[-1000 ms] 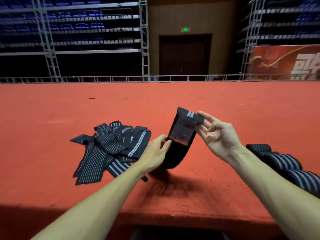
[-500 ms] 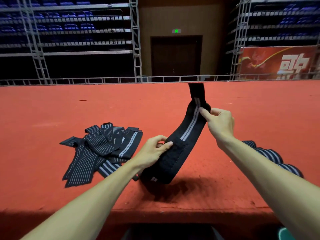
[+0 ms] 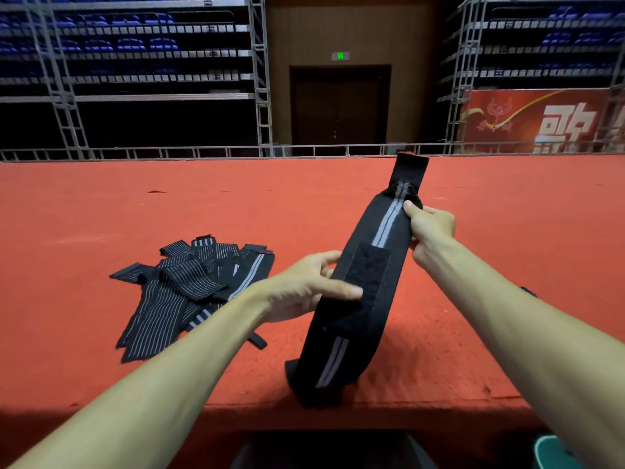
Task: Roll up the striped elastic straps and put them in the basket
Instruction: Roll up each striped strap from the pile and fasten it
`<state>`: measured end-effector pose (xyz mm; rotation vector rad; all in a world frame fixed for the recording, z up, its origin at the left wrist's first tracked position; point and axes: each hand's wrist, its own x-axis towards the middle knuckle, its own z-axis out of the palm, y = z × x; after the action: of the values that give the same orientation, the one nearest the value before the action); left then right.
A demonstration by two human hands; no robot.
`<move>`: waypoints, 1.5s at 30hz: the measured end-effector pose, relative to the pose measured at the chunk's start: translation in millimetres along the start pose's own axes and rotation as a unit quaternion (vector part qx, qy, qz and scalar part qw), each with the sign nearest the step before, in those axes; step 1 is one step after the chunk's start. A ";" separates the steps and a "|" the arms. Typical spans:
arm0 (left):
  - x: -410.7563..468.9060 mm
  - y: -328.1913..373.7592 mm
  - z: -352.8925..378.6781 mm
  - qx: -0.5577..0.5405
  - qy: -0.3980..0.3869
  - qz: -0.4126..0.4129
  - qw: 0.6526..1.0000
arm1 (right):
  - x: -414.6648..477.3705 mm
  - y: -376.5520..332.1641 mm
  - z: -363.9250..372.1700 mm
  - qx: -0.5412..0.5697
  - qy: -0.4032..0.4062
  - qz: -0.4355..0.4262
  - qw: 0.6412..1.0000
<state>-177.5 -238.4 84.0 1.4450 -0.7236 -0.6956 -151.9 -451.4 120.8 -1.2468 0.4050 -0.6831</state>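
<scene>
Left hand (image 3: 309, 286): long black grey-striped elastic strap (image 3: 368, 282) is pinched mid-length.
Right hand (image 3: 431, 231): upper end is gripped, fingertips hidden behind it.
Cut off: teal object (image 3: 549, 450) beneath right forearm.

Black strap (image 3: 368, 282) with grey centre stripe, stretched out diagonally, held mid-air; striped strap pile (image 3: 189, 286) flat on carpet, left.

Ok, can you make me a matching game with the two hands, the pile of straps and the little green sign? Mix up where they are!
Things:
1. left hand
2. right hand
3. pile of straps
4. green sign

Places:
a. above the dark door
b. lying on the red carpet
c. pinching the held strap near its top end
d. gripping the held strap around its middle

Pairs: 1-d, 2-c, 3-b, 4-a
</scene>
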 end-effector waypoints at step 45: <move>107.0 -142.9 -34.3 0.396 0.200 0.031 0.896 | 106.4 151.4 14.4 -0.196 -0.121 0.033 0.973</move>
<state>-83.0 -303.8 -56.9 2.2084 -0.7533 -0.0019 -26.4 -487.9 -11.0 -1.6620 0.3862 -0.3953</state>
